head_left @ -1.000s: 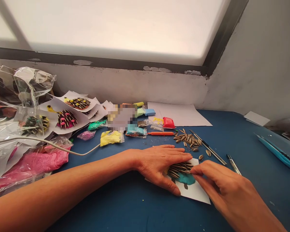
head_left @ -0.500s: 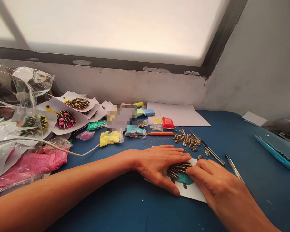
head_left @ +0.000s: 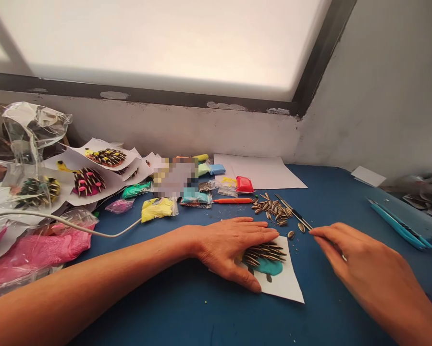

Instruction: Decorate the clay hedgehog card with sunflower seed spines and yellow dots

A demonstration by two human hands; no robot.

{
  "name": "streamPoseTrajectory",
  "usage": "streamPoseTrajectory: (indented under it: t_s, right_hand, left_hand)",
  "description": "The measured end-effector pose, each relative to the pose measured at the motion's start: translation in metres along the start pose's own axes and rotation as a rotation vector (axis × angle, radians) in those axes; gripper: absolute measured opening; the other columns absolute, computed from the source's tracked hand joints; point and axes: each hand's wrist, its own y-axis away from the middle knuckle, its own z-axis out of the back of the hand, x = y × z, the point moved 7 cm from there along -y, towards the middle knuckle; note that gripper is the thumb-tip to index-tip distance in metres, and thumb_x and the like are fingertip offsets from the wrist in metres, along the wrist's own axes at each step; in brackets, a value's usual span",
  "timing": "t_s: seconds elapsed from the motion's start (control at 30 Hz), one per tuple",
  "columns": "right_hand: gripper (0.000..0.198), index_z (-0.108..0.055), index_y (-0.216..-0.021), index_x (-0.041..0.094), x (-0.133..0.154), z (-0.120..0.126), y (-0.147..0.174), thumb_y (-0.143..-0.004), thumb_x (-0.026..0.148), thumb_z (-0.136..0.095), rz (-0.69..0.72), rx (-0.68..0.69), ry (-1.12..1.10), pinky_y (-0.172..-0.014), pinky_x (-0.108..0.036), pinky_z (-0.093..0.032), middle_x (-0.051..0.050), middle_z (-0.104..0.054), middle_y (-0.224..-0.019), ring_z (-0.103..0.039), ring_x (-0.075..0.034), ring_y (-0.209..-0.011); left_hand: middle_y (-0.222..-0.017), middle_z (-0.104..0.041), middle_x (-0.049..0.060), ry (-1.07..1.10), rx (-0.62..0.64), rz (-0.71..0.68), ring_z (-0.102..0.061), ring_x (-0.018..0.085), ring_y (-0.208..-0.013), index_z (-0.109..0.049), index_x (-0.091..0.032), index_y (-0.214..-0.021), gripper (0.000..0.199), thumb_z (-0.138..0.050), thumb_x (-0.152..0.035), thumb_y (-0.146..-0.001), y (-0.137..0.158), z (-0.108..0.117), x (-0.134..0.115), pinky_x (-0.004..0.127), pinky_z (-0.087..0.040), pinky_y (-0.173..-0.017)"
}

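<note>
My left hand (head_left: 233, 250) lies flat with fingers stretched on a small white paper card (head_left: 288, 290). On the card is a blue-green clay shape (head_left: 271, 267) covered with rows of striped sunflower seeds (head_left: 268, 252); its left part is hidden under my hand. To the right, my right hand (head_left: 363, 262) has thumb and forefinger pinched on the near end of a slim pointed tool (head_left: 293, 211) with a black grip and silver shaft. That tool lies beside a pile of loose sunflower seeds (head_left: 271, 209).
Clay packets stand behind, including a yellow one (head_left: 158, 209) and a red one (head_left: 244, 184). An orange pen-shaped tool (head_left: 233, 201) lies near the seeds. Finished seed-and-clay pictures (head_left: 89, 182) and plastic bags are at left, with a cable (head_left: 111, 235) crossing. Blue tweezers (head_left: 399, 226) lie at right.
My right hand has left the seed-covered clay and moved right to pinch the end of the slim tool. My left hand still rests on the card. The view has shifted slightly.
</note>
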Motion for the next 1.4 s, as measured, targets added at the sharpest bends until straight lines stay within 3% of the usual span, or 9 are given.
streamPoseTrajectory:
  t_s: [0.43, 0.57, 0.73, 1.1, 1.27, 1.4]
  right_hand:
    - [0.045, -0.074, -0.091, 0.028, 0.017, -0.027, -0.006, -0.100, 0.040, -0.032, 0.161, 0.123, -0.137, -0.052, -0.028, -0.052, -0.003, -0.068, -0.083, -0.066, -0.017, -0.069]
    - [0.040, -0.066, -0.079, 0.024, 0.015, -0.031, -0.006, -0.098, 0.036, -0.033, 0.126, 0.141, -0.119, -0.054, -0.029, -0.051, -0.003, -0.066, -0.077, -0.065, -0.018, -0.067]
    - [0.033, -0.060, -0.078, 0.023, 0.010, -0.027, -0.003, -0.095, 0.033, -0.033, 0.079, 0.100, -0.098, -0.046, -0.028, -0.045, -0.003, -0.067, -0.072, -0.065, -0.019, -0.060]
    - [0.036, -0.071, -0.078, 0.028, 0.004, -0.004, 0.003, -0.092, 0.047, -0.043, -0.065, 0.149, -0.272, -0.046, -0.026, -0.046, -0.001, -0.072, -0.074, -0.062, -0.016, -0.052]
    - [0.031, -0.075, -0.078, 0.030, 0.012, -0.007, 0.001, -0.088, 0.046, -0.050, -0.059, 0.292, -0.506, -0.053, -0.025, -0.054, 0.000, -0.075, -0.076, -0.069, -0.018, -0.062]
    - [0.028, -0.076, -0.081, 0.028, 0.019, -0.006, 0.004, -0.087, 0.044, -0.053, -0.059, 0.418, -0.585, -0.046, -0.023, -0.052, 0.000, -0.073, -0.068, -0.067, -0.018, -0.056]
  left_hand:
    - [-0.160, -0.020, 0.009, -0.016, -0.013, -0.009, -0.014, 0.027, -0.149, -0.018, -0.014, -0.154, 0.096, -0.059, -0.062, -0.082, -0.001, 0.000, 0.000, 0.044, -0.006, -0.122]
    - [-0.160, -0.020, 0.009, -0.014, -0.009, -0.002, -0.013, 0.026, -0.149, -0.019, -0.013, -0.154, 0.095, -0.059, -0.061, -0.083, -0.001, 0.000, 0.000, 0.042, -0.005, -0.123]
    - [-0.160, -0.020, 0.007, 0.001, -0.001, 0.014, -0.011, 0.023, -0.150, -0.015, -0.015, -0.155, 0.096, -0.059, -0.061, -0.083, 0.000, 0.000, 0.000, 0.041, -0.006, -0.123]
    - [-0.161, -0.018, 0.005, 0.009, 0.009, 0.014, -0.012, 0.026, -0.149, -0.015, -0.018, -0.155, 0.096, -0.061, -0.060, -0.082, -0.001, 0.000, 0.001, 0.043, -0.004, -0.123]
    - [-0.160, -0.019, 0.005, 0.010, 0.018, 0.030, -0.014, 0.028, -0.149, -0.015, -0.019, -0.155, 0.096, -0.062, -0.058, -0.081, -0.001, 0.000, 0.001, 0.046, -0.005, -0.122]
    - [-0.161, -0.018, 0.005, 0.003, 0.017, 0.019, -0.013, 0.028, -0.149, -0.015, -0.020, -0.155, 0.095, -0.062, -0.059, -0.082, -0.001, 0.000, 0.000, 0.045, -0.005, -0.122]
